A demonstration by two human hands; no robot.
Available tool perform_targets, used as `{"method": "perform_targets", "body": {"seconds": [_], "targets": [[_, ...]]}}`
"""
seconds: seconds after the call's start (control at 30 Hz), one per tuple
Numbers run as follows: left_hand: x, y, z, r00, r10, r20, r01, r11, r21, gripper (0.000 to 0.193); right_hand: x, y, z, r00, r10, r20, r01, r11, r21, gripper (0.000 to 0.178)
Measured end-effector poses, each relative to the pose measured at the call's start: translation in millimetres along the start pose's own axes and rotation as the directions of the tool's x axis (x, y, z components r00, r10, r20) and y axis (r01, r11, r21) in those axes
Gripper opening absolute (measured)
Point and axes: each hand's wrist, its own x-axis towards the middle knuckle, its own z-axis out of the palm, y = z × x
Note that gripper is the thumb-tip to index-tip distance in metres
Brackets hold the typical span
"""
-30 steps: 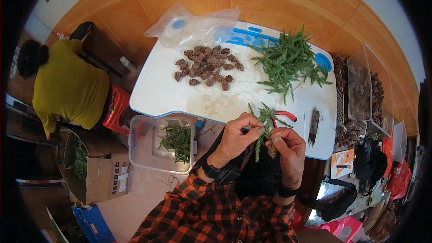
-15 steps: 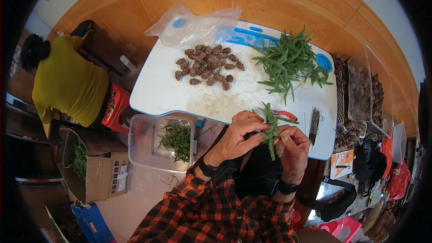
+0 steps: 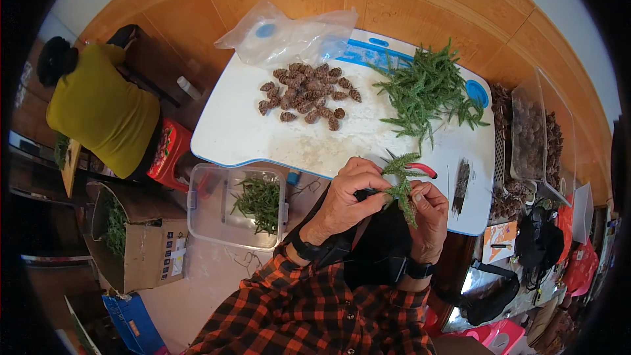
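sprig: the green, needled spray (image 3: 402,169) is between your two hands, over the near edge of the white table (image 3: 230,131), its tips fanning up and trailing down toward your right palm.
handling: it looks light and springy, likely stiffer at the stem than at the tips; the needles could bend or shed under a hard squeeze, and slipping seems a small risk.
where to hold: the stem at the middle, where the shoots join, looks the surest place; the outer tips look weakest.
left hand: yours (image 3: 355,190) comes in from the left, back of the hand up, thumb and fingertips pinching the sprig near its middle.
right hand: yours (image 3: 429,213) is raised opposite, thumb uppermost, fingers curled, thumb and forefinger closed at the sprig's right side; anything behind the needles is hidden from you.
forearms: plaid sleeves rise from below, elbows bent, the dark-banded wrists well apart while the fingertips nearly meet.
near the sprig: red-handled pliers (image 3: 424,169) lie just beyond it, partly covered; dark wires (image 3: 462,181) rest to your right.
farther off: brown cones (image 3: 307,95) and heaped greenery (image 3: 427,89) share the tabletop.
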Motion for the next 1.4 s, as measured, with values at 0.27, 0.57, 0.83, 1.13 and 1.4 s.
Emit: {"method": "perform_targets", "body": {"seconds": [0.27, 0.57, 0.83, 1.13, 1.4], "targets": [[0, 5, -1, 0.999, 0.002, -0.033, -0.001, 0.999, 0.047, 0.014, 0, 2, -7, 1.000, -0.009, -0.011, 0.009, 0.998, -0.066, 0.009], [1, 6, 3, 0.962, 0.272, -0.035, -0.232, 0.876, 0.423, 0.019, -7, -20, 0, 0.997, -0.075, -0.029, 0.069, 0.983, -0.173, 0.009], [-1, 6, 11, 0.914, 0.401, 0.060, -0.347, 0.696, 0.629, 0.014, -15, -26, 7, 1.000, 0.018, 0.006, -0.016, 0.969, -0.246, 0.008], [-2, 10, 13, 0.923, 0.384, 0.001, -0.281, 0.675, 0.682, 0.015, -15, -15, 7, 0.999, -0.034, -0.012, 0.026, 0.911, -0.413, 0.003], [-2, 17, 0, 0.899, 0.331, -0.286, -0.143, 0.840, 0.523, 0.020, -14, -9, 10, 0.993, -0.114, -0.022, 0.093, 0.898, -0.431, 0.003]]}}
